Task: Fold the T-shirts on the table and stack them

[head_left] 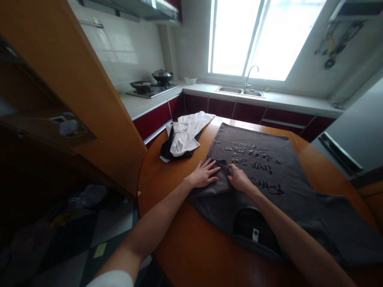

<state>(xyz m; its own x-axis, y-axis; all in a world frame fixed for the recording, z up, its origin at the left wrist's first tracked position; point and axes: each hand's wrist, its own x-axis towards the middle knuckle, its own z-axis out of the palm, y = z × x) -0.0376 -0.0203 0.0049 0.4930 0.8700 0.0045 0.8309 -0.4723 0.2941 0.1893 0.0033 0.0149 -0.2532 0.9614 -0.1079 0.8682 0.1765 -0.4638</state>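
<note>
A dark grey shirt [287, 175] with dark lettering lies spread on the round wooden table [167, 223], its neckline and white label toward me. The sleeve at the left is folded inward over the shirt's body. My left hand [204, 174] lies flat on that folded sleeve, fingers spread. Just to its right, my right hand [238, 177] pinches the edge of the folded sleeve, with its fingers bent. The sleeve at the right stretches out toward the lower right corner.
A white garment [187, 133] lies crumpled over a black one [167, 149] at the table's far left edge. Behind stand a counter with a stove [152, 91], covered pans and a sink [229, 90]. An orange wooden panel [98, 91] rises at the left.
</note>
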